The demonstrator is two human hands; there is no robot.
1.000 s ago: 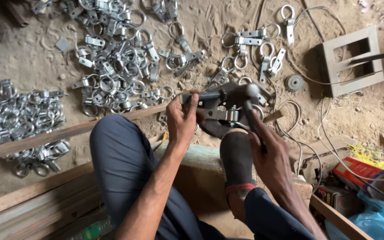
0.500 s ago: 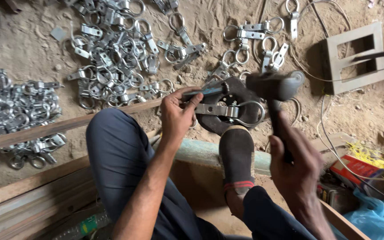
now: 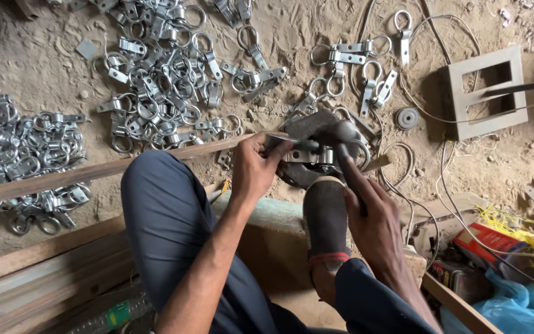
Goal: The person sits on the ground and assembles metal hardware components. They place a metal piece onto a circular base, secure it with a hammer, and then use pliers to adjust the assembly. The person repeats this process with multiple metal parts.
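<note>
Left hand (image 3: 253, 170) pins metal bracket (image 3: 307, 154) — right hand (image 3: 375, 216) grips hammer (image 3: 344, 139).

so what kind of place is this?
Likely a small, informal metalworking shop, worked at ground level. Piles of silver metal ring-and-strap fittings lie on the sandy dirt floor, and the right hand holds a dark-headed hammer over a fitting that the left hand steadies.

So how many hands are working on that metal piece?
2. The left hand pinches the metal ring clamp in place; the right hand grips a hammer whose head rests on it.
</note>
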